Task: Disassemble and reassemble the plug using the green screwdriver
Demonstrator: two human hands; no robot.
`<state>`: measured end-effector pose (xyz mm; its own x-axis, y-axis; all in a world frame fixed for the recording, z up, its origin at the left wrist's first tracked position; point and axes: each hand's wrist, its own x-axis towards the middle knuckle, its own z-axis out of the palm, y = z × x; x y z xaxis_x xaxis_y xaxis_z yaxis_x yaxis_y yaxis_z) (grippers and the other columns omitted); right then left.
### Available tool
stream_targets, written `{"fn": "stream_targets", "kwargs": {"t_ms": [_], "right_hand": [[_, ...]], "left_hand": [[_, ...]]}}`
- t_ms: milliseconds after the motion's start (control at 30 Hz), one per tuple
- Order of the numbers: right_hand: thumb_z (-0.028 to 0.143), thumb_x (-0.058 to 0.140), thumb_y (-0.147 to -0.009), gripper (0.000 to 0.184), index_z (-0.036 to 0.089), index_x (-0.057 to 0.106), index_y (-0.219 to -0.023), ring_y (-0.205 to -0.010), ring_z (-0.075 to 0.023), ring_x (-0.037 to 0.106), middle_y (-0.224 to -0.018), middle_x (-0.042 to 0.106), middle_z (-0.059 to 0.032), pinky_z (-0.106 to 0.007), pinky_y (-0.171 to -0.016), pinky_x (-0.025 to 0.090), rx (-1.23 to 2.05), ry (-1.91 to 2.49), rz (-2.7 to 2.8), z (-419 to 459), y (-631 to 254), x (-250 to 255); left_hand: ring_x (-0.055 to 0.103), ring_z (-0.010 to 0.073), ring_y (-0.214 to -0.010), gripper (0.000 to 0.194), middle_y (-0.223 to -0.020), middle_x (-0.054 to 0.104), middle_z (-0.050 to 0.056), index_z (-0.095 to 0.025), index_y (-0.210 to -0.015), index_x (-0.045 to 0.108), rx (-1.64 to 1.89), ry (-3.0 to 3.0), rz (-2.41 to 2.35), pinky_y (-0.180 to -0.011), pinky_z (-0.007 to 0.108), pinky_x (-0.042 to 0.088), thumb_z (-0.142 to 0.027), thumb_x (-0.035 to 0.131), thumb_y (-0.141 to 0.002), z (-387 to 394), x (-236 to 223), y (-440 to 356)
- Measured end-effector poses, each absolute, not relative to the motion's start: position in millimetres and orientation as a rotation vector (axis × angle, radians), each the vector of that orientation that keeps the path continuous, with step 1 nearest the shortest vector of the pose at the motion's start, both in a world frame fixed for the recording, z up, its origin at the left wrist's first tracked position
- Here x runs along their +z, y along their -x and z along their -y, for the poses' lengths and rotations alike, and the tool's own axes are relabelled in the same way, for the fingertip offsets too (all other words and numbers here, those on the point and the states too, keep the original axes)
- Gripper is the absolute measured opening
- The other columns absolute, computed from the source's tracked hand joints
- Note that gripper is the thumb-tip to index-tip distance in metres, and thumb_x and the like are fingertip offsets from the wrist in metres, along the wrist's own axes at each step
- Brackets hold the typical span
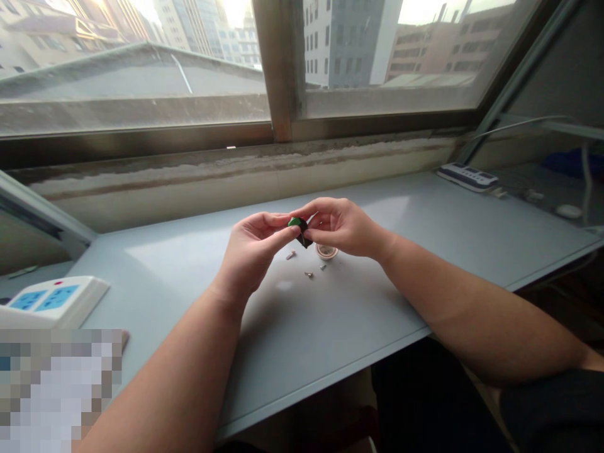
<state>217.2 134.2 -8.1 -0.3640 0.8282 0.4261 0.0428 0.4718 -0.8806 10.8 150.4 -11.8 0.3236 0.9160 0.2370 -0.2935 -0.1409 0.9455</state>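
Both hands meet above the middle of a grey table (340, 314). My left hand (252, 248) and my right hand (342, 226) pinch a small part with a green top and a dark body (299, 228) between their fingertips. Just below the hands, on the table, lie a small white ring-shaped piece (326, 251) and several tiny metal screws (309, 275). One screw (290, 255) lies close under the left fingers.
A white power strip with blue sockets (50, 301) sits at the table's left edge. Another white power strip (467, 176) lies at the far right by the window sill. A small white round object (569, 211) and cables sit on the neighbouring surface at right.
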Motion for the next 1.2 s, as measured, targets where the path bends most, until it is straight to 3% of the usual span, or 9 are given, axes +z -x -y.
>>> {"fn": "stream_targets", "kwargs": {"t_ms": [167, 633, 767, 967, 1200], "right_hand": [[0.021, 0.075, -0.082, 0.037, 0.013, 0.076, -0.118, -0.083, -0.0177, 0.075, -0.107, 0.074, -0.0095, -0.034, -0.077, 0.065, 0.887, 0.806, 1.759, -134, -218, -8], [0.017, 0.072, -0.082, 0.022, 0.017, 0.072, -0.104, -0.076, -0.0137, 0.071, -0.095, 0.078, -0.0039, -0.027, -0.070, 0.060, 0.877, 0.885, 1.723, -131, -221, -2], [0.019, 0.074, -0.080, 0.024, 0.017, 0.072, -0.104, -0.074, -0.0141, 0.069, -0.095, 0.077, -0.0047, -0.026, -0.066, 0.058, 0.712, 1.051, 1.615, -142, -237, -2], [0.004, 0.063, -0.080, 0.027, 0.017, 0.077, -0.099, -0.087, -0.0179, 0.074, -0.098, 0.082, -0.0062, -0.030, -0.085, 0.060, 0.421, 1.538, 1.727, -161, -261, -10], [0.005, 0.062, -0.087, 0.030, 0.017, 0.084, -0.103, -0.097, -0.0226, 0.076, -0.105, 0.084, -0.0083, -0.035, -0.099, 0.058, 0.265, 1.670, 1.928, -161, -257, -7]], "left_hand": [[0.076, 0.0200, -0.086, 0.033, -0.091, 0.080, 0.008, -0.015, -0.083, 0.076, 1.126, -1.275, -0.699, -0.083, 0.030, 0.061, -0.029, 0.102, -0.069, -151, -12, -8], [0.071, 0.0175, -0.080, 0.042, -0.087, 0.075, 0.007, -0.015, -0.087, 0.070, 1.130, -1.300, -0.825, -0.082, 0.031, 0.058, -0.034, 0.101, -0.066, -154, -12, -7], [0.067, 0.0152, -0.079, 0.043, -0.086, 0.072, 0.004, -0.017, -0.087, 0.064, 1.272, -1.210, -0.909, -0.080, 0.029, 0.056, -0.029, 0.096, -0.062, -159, -7, -5], [0.056, 0.0109, -0.065, 0.050, -0.080, 0.064, 0.000, -0.019, -0.111, 0.072, 1.257, -1.191, -1.003, -0.064, 0.024, 0.048, -0.027, 0.090, -0.065, -167, -7, 1], [0.055, 0.0114, -0.063, 0.039, -0.076, 0.061, 0.001, -0.016, -0.097, 0.070, 1.220, -1.218, -1.058, -0.062, 0.025, 0.045, -0.027, 0.088, -0.064, -167, -9, 1]]}}
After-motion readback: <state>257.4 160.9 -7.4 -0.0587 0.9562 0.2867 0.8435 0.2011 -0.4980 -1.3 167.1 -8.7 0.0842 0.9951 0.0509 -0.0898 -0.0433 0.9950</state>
